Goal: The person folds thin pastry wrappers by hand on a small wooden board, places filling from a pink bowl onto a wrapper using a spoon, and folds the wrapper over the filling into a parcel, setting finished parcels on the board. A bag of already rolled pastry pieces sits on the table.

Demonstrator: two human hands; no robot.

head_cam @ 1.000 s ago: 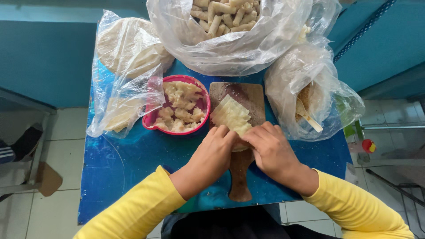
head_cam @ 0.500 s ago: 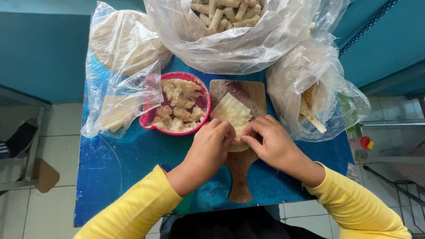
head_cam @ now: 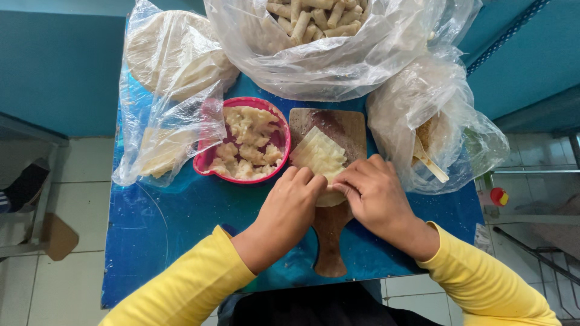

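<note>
Teal walls, pale tiled floor, small blue table point(head_cam: 181, 241) in the middle. Person in yellow sleeves working at its near edge.

Wooden paddle board point(head_cam: 331, 181) sits centre-right on the table, handle pointing back at the person. A thin pale wrapper sheet point(head_cam: 319, 154) lies on the board, its far corner pointing away and its near edge under the fingers.

Left hand point(head_cam: 289, 208) and right hand point(head_cam: 373, 196) are side by side at the wrapper's near edge, fingertips almost meeting. Both are curled down and pinching the sheet between thumb and fingers. Whatever is under the fingers is hidden, can't tell.

Just left of the board, touching or nearly so: pink bowl point(head_cam: 208, 162) with pale lumpy filling point(head_cam: 251, 145).

Far left: clear bag of flat wrapper stacks point(head_cam: 166, 78), one end draped over the bowl's rim.

Far edge: big clear bag of finished rolls point(head_cam: 314, 18), piled up, bag mouth open.

Right of the board: crumpled clear bag point(head_cam: 423, 115), brownish contents, pale wooden stick point(head_cam: 430, 163) poking out of it. Right hand sits just beside this bag.

Small red cap-like object point(head_cam: 498, 196) off the table's right side, on a low shelf.
</note>
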